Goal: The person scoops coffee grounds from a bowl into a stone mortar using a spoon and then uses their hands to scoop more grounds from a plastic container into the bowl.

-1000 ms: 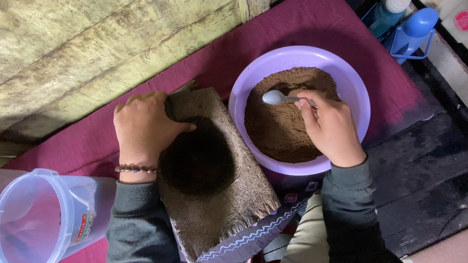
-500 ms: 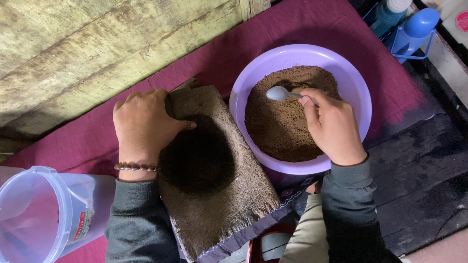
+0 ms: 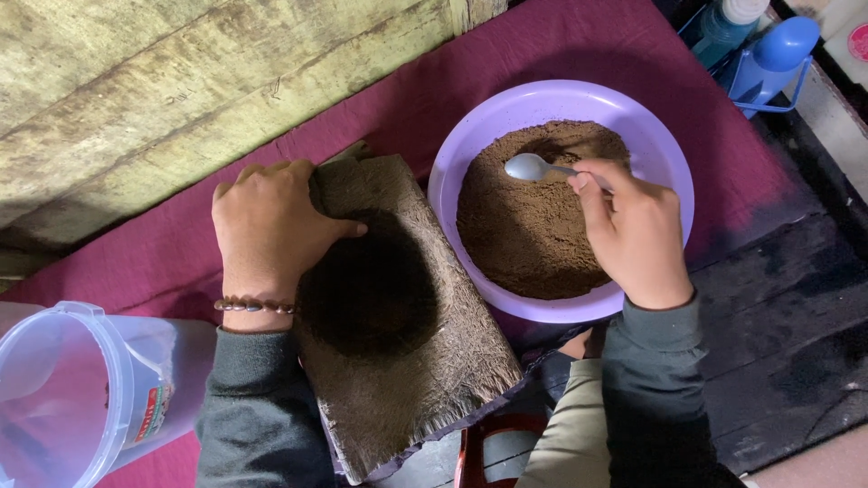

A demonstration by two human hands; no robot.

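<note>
Right hand pinching the handle of a metal spoon, fingers closed round it; spoon bowl sits at the far-left part of the brown powder, touching or just above the surface, can't tell which. Spoon long axis runs roughly left-right w/ a slight tilt: bowl end points left, handle end goes right and a bit nearer, vanishing under the hand. So bowl lies left of the fingers, just beside them. Powder fills a lilac plastic basin on the maroon cloth. Left hand lies flat, fingers spread and pressing, on the far-left edge of a rough wooden slab w/ a dark round hollow in it; gripping nothing, just steadying. Slab long axis runs from far-left to near-right, diagonal; touching or almost touching the basin's left rim. Hollow lies left and nearer from the spoon, right hand nearer to the spoon, left hand nearer to the hollow. Clear plastic jug near-left, well apart; blue bottles far right.
</note>
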